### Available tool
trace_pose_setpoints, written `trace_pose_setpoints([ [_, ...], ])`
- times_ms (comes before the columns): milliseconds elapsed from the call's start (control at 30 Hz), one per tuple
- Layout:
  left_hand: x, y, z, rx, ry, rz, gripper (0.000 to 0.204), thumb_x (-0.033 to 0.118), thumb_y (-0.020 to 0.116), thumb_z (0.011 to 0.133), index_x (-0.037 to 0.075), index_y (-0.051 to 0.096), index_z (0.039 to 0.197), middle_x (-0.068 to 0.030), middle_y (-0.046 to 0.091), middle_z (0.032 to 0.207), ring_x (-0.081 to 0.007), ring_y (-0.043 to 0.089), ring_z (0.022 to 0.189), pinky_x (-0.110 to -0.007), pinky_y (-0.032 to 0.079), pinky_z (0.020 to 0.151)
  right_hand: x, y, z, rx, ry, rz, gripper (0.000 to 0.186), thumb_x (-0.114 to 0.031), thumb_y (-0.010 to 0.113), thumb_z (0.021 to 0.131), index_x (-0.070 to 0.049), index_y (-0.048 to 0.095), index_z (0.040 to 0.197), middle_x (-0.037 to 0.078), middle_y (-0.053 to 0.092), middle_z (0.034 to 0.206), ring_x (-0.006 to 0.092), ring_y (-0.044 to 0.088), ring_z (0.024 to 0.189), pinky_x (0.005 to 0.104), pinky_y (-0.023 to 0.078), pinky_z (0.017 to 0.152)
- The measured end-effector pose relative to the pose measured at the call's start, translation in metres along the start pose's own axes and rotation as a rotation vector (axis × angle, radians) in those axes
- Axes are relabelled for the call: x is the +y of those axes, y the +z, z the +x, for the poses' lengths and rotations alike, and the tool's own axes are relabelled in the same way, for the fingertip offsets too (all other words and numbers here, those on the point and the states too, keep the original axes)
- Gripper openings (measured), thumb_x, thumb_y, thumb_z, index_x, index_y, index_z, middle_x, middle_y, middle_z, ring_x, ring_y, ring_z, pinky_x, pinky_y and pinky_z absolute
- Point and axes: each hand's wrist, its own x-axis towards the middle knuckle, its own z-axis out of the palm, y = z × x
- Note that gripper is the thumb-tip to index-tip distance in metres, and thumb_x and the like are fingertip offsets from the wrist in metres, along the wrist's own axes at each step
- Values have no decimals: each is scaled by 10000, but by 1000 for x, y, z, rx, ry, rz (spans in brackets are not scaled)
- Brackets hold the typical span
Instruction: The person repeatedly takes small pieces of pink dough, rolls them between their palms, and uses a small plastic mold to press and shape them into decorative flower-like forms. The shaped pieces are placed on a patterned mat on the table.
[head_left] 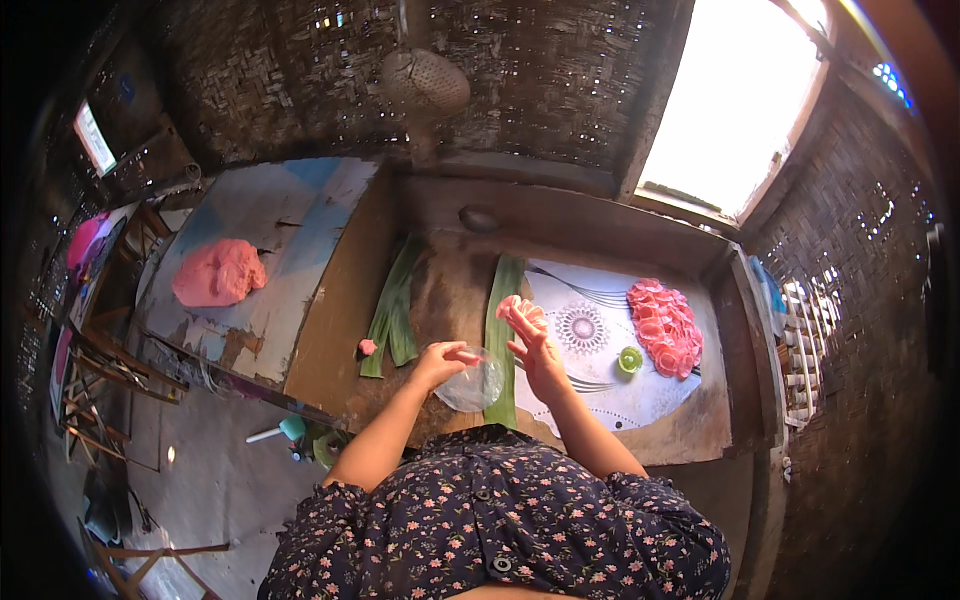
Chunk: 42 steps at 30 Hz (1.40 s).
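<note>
My left hand (440,366) is closed, its fingertips together around what looks like a small bit of pink dough. Just beneath it lies a round, clear plastic sheet (468,392). Thin pink dough discs (519,311) show at the fingers of my right hand (543,362), which seems to hold them; its fingers partly cover them. Under the plastic and between the hands runs a long green leaf strip (502,345). Further right, a heap of thin pink discs (664,328) lies on a white patterned sheet (588,375), with a small green cup (629,360) beside it.
Left of my hands are more leaf strips (393,305) and a small pink dough ball (367,347). A large pink dough lump (218,273) sits on the raised, worn board (290,225). Wooden rims (560,205) edge the work surface; a woven wall (540,80) stands behind.
</note>
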Motion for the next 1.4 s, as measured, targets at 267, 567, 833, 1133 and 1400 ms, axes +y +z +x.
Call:
trace_pose_setpoints([
  [267,58,-2,10,-560,-552,-883,757,585,236,912,-71,519,1160,-162,626,1015,-256,618,905,-401,481,845,-29,-5,5,-582,333,-17,1040,-836,253,671,-223,-85,1440,137,580,1061,233,621,827,327,504,647],
  [567,67,12,-3,-303,-608,-638,651,537,301,923,-37,575,1060,-150,636,953,-241,630,828,-383,521,749,-45,7,12,-436,604,-605,747,-599,296,899,-261,-108,1429,159,647,918,201,612,584,295,506,530],
  [833,61,4,-3,-314,-615,-853,577,484,327,934,-15,599,1028,-116,646,904,-226,630,785,-395,515,751,-37,15,12,-254,434,-750,713,-590,352,892,-232,92,1451,158,513,1101,255,559,899,372,455,818],
  [1133,68,1,-1,-345,-493,-1200,571,495,345,928,-4,583,1072,-120,632,993,-243,623,896,-409,478,853,-4,-6,14,155,256,500,658,-607,445,841,-176,403,1336,24,485,1150,211,450,1115,464,368,918],
  [1400,67,-11,4,-418,-377,-1209,572,520,360,918,26,567,1120,-110,617,1044,-242,609,965,-371,466,884,1,0,12,96,557,450,564,-539,458,882,-80,510,1206,44,508,1170,214,437,1130,409,340,941],
])
